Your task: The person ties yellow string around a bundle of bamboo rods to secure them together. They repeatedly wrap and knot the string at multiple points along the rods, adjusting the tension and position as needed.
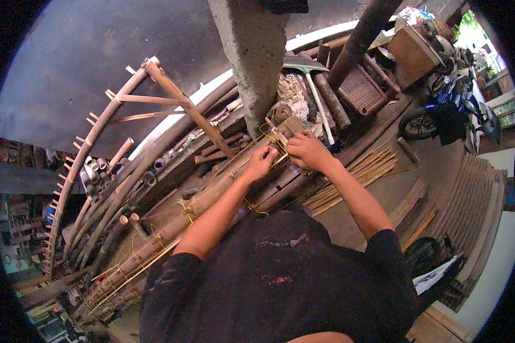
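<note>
Both hands meet over the far end of a long brown bamboo frame point(212, 192) that runs from the lower left to the middle. My left hand point(261, 163) is closed in a pinch beside a thin yellow cord point(282, 158). Close on its right, my right hand point(307, 150) has its fingers curled around the same cord. Just beyond the fingers, more yellow strands loop around a short, pale wooden piece point(279, 136). Similar yellow ties point(190, 212) go round the frame nearer to me. The fingertips partly hide where the cord runs.
A concrete pillar point(254, 63) rises just past the hands. On the left leans a curved rack with pegs point(92, 128). Split bamboo strips point(363, 177) lie on the floor to the right, with a motorcycle point(449, 108) farther off. Bamboo poles point(129, 177) are stacked behind the frame.
</note>
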Motion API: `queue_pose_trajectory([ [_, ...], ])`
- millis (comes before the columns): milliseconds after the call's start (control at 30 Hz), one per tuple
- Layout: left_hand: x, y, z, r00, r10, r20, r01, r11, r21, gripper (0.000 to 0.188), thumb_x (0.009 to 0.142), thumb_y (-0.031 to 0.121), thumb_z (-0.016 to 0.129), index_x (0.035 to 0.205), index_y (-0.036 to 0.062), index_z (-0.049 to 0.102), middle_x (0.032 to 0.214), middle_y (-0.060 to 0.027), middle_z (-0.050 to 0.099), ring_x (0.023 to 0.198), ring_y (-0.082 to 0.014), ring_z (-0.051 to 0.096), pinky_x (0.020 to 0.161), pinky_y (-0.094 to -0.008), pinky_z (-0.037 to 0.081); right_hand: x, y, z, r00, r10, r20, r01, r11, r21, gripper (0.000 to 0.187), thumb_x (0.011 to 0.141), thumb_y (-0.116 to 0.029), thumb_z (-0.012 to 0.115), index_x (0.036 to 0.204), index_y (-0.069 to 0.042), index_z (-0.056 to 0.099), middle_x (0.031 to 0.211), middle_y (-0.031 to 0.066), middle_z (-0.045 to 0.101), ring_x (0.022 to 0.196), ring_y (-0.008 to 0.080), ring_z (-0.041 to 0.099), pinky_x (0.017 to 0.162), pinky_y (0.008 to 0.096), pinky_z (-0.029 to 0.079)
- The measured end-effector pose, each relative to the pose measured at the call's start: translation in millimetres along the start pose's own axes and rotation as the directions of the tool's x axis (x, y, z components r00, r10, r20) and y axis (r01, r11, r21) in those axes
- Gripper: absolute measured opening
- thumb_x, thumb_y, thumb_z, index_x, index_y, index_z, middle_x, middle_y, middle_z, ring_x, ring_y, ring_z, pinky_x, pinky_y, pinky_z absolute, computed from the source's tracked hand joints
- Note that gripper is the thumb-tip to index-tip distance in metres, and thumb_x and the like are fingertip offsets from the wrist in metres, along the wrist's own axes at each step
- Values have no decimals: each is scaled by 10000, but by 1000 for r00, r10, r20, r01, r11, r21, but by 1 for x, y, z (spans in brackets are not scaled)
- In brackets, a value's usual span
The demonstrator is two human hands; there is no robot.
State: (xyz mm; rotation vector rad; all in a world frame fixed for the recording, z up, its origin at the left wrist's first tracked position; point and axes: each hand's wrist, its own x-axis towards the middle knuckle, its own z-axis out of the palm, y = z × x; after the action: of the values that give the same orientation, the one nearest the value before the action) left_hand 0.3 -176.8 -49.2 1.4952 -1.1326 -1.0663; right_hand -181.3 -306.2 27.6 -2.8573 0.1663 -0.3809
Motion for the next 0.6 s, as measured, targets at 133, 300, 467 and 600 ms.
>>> queue_pose_trajectory([
  [133, -8, 19, 4, 994, 96, -53, -90, 990, 109, 306, 1000, 296, 532, 981, 1, 613, 869, -93, 644, 827, -185, 575, 782, -348, 467, 8, 2, 16, 988, 31, -154, -1, 982, 190, 217, 736, -137, 754, 858, -74, 586, 897, 63, 606, 904, 285, 584, 822, 399, 443],
  [300, -15, 34, 10, 988, 44, -146, -20, 987, 161, 290, 1000, 280, 526, 990, 4, 616, 872, -147, 640, 819, -240, 592, 771, -372, 465, -1, 1, 35, 928, 318, -194, -228, 897, 377, 232, 805, -271, 735, 813, -50, 663, 913, 98, 643, 877, 313, 613, 771, 414, 476],
  [467, -19, 51, 16, 985, 42, -167, -14, 986, 164, 271, 1005, 260, 511, 1006, 11, 617, 882, -172, 642, 832, -276, 614, 769, -387, 469, -18, -23, 35, 819, 555, -148, -418, 753, 508, 203, 803, -249, 757, 855, -54, 732, 936, 75, 650, 881, 245, 630, 786, 364, 480],
  [600, -19, 44, 19, 976, 147, -163, -115, 975, 191, 268, 999, 264, 521, 1024, 16, 620, 908, -193, 655, 859, -328, 638, 770, -408, 479, -10, -23, 33, 870, 462, -172, -402, 867, 295, 166, 816, -210, 741, 891, -63, 720, 992, 52, 637, 891, 231, 631, 793, 356, 468],
])
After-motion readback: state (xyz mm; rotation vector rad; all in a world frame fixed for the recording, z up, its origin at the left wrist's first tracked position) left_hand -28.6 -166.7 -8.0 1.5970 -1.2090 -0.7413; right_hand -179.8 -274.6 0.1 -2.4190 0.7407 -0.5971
